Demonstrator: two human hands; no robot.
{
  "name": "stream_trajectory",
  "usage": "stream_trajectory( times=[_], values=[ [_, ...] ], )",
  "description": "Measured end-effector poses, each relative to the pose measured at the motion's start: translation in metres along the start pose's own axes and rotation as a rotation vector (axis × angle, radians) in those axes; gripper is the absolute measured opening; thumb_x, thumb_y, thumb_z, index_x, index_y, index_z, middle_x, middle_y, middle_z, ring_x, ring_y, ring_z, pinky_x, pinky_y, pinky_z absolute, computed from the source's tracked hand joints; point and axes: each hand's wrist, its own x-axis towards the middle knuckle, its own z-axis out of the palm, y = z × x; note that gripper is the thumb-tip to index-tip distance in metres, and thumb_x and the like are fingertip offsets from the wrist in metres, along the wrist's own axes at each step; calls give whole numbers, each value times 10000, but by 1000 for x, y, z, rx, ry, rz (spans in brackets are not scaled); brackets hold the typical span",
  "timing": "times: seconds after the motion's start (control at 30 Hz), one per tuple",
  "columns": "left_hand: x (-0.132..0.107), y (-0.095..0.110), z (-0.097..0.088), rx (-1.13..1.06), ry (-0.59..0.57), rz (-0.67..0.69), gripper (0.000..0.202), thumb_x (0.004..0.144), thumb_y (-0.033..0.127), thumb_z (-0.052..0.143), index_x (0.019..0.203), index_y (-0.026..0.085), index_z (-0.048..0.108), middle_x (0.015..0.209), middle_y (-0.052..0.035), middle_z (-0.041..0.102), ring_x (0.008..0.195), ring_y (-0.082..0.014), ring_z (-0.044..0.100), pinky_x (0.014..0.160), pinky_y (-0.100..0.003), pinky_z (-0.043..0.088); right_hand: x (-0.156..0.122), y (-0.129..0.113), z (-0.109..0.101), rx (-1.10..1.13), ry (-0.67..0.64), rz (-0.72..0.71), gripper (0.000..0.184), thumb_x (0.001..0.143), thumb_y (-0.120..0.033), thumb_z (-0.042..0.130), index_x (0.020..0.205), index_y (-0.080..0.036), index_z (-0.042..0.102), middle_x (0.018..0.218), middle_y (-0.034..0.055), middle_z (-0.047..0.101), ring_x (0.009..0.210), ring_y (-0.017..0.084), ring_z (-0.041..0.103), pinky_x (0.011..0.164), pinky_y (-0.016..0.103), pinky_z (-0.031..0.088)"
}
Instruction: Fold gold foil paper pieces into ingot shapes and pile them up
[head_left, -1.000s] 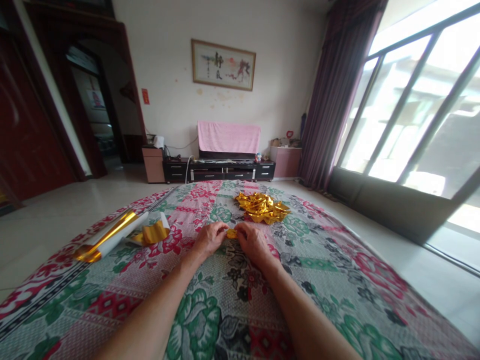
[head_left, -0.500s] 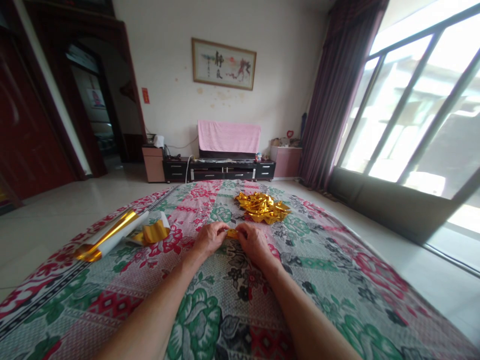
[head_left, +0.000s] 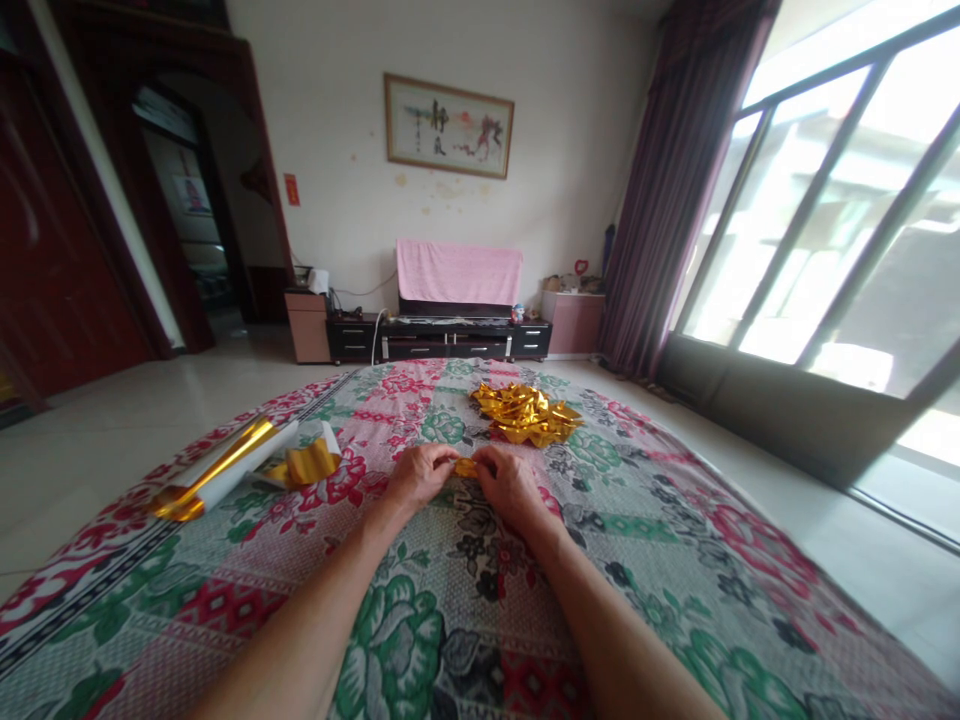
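A small piece of gold foil paper (head_left: 466, 467) lies between my two hands, low over the patterned cloth. My left hand (head_left: 422, 474) pinches its left end with thumb and fingers together. On the other end, my right hand (head_left: 510, 486) is closed, its fingers curled; the fingertips are partly hidden. Just beyond the hands sits a heap of folded gold foil pieces (head_left: 527, 413). To the left, curled gold foil sheets with white backs (head_left: 309, 463) lie beside a longer loose roll of gold foil paper (head_left: 225, 470).
The flowered cloth (head_left: 637, 580) covers the broad surface under my arms. Past its far edge stand a low black TV cabinet (head_left: 352, 340) and a pink cloth (head_left: 459, 270) draped over a screen. A purple curtain (head_left: 660, 200) and large windows are on the right.
Both hands stay in nearly the same place on the small gold foil piece, with only a slight shift of the fingers. The heap and the sheets have not moved.
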Motion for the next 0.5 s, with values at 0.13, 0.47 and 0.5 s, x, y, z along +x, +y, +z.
stream_trajectory(
  times=[0.13,0.47,0.5],
  values=[
    [1,2,0,37,-3,-1,205,737,209,534,885,221,676,801,-2,698,710,-129,623,673,-222,468,0,-2,-1,-3,-8,4,178,760,-142,464,794,-195,631,731,8,661,643,126,582,602,193,381],
    [-2,12,-1,115,14,16,160,740,163,530,859,190,634,738,-11,658,667,-127,588,637,-221,427,-1,-1,0,-20,-9,11,162,776,-176,468,767,-194,629,725,12,652,636,123,566,592,190,363],
    [-2,12,-2,111,10,16,145,741,164,531,845,192,629,728,-6,654,661,-123,585,626,-215,421,-1,-1,0,-26,-9,20,157,774,-177,471,759,-192,627,715,12,649,630,122,563,584,189,358]
  ],
)
